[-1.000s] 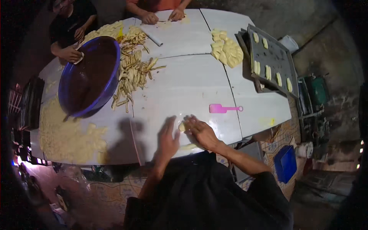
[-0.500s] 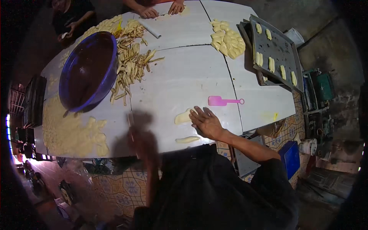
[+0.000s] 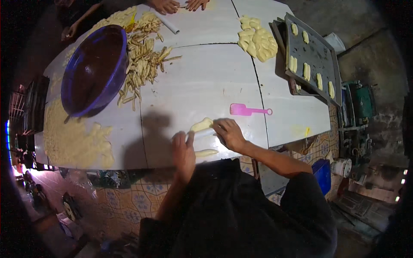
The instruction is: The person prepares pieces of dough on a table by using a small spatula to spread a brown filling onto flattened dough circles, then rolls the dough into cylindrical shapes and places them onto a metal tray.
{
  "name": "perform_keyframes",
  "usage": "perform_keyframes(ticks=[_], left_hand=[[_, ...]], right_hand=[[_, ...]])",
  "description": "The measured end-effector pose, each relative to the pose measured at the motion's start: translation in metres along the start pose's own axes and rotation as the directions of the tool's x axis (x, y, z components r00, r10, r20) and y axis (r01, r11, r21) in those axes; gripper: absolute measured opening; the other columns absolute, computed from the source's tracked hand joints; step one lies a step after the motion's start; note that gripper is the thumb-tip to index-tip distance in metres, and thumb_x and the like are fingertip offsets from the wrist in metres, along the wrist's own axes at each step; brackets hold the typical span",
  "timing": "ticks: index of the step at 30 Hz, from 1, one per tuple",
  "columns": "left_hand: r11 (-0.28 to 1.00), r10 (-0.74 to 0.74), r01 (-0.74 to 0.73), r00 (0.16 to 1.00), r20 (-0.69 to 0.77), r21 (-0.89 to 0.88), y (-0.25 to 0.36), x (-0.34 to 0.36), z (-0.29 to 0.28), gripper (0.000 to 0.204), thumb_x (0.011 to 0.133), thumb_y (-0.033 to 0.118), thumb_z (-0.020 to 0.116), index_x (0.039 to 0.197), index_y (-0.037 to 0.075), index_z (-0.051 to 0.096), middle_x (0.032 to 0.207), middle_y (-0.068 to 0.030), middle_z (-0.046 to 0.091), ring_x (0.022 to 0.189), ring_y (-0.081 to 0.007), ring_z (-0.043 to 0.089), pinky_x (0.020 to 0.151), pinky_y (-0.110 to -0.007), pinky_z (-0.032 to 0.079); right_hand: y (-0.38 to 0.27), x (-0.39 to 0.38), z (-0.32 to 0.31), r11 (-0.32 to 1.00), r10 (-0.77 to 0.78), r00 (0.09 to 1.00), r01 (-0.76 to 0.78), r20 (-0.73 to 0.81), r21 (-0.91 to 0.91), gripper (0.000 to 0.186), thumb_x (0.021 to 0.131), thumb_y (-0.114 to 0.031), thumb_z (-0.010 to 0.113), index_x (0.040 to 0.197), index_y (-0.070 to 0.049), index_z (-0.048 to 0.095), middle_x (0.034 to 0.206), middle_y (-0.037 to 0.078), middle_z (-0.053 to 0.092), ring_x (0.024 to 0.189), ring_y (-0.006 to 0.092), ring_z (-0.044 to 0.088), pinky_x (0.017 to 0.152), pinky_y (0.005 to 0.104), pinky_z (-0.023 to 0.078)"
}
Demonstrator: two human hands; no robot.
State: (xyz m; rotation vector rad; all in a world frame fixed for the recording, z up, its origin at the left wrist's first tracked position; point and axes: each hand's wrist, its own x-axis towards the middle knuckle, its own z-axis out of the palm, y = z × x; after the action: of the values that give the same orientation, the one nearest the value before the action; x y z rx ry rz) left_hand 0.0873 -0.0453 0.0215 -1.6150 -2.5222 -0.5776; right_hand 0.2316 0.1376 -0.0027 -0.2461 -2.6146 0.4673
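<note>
Both my hands are at a short white rolling pin, a smooth tube lying crosswise on the table near me. My left hand closes on its left end, and my right hand curls over its right end. Just beyond the pin, and touching it as far as I can see, lies a flattened piece of pale yellow dough. A narrow dough strip rests on the near side, between the pin and my body. To the far right of my right hand lies a pink plastic scoop.
The white table holds a big purple basin at left, beside peeled banana strips and flattened dough. Cut dough pieces lie at far right, near a metal tray with filled rolls. Another person's hands work at the far edge.
My left hand has swung rightward from the left, bringing the white rolling pin up to the dough. My right hand has moved from lying on the dough piece to the pin's right end.
</note>
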Motion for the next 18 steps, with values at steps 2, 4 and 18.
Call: perform_keyframes(ticks=[2,4,18], left_hand=[[0.994,-0.066,0.077,0.99,0.124,-0.082,0.003,-0.012,-0.01,0.045,0.076,-0.002,0.063,0.121,0.005,0.064,0.115,-0.0159,0.058,0.112,-0.0347,0.056,0.099,-0.044,0.048],[0.959,-0.075,0.131,0.972,0.22,-0.251,-0.012,-0.018,-0.004,0.041,0.082,0.002,0.064,0.124,0.005,0.064,0.127,-0.0154,0.058,0.121,-0.0347,0.053,0.103,-0.049,0.045],[0.827,-0.212,0.318,0.94,-0.266,0.464,-0.09,0.185,0.051,0.065,0.103,0.043,0.049,0.155,0.007,0.037,0.164,-0.0207,0.027,0.151,-0.0415,0.026,0.11,-0.075,0.024]], right_hand=[[-0.003,-0.018,-0.01,0.988,0.097,0.984,-0.113,0.151,0.103,0.042,0.079,-0.016,0.078,0.117,-0.004,0.067,0.115,0.013,0.062,0.108,0.0313,0.06,0.092,0.0449,0.049],[-0.004,-0.023,-0.018,0.977,0.05,0.986,-0.081,0.159,0.197,0.039,0.08,-0.021,0.079,0.116,-0.007,0.07,0.113,0.01,0.062,0.108,0.0294,0.06,0.091,0.0441,0.047],[0.044,0.135,0.017,0.904,0.406,0.91,-0.385,0.09,-0.187,0.033,0.1,-0.038,0.056,0.127,-0.023,0.068,0.119,0.016,0.054,0.116,0.0315,0.047,0.097,0.0509,0.035]])
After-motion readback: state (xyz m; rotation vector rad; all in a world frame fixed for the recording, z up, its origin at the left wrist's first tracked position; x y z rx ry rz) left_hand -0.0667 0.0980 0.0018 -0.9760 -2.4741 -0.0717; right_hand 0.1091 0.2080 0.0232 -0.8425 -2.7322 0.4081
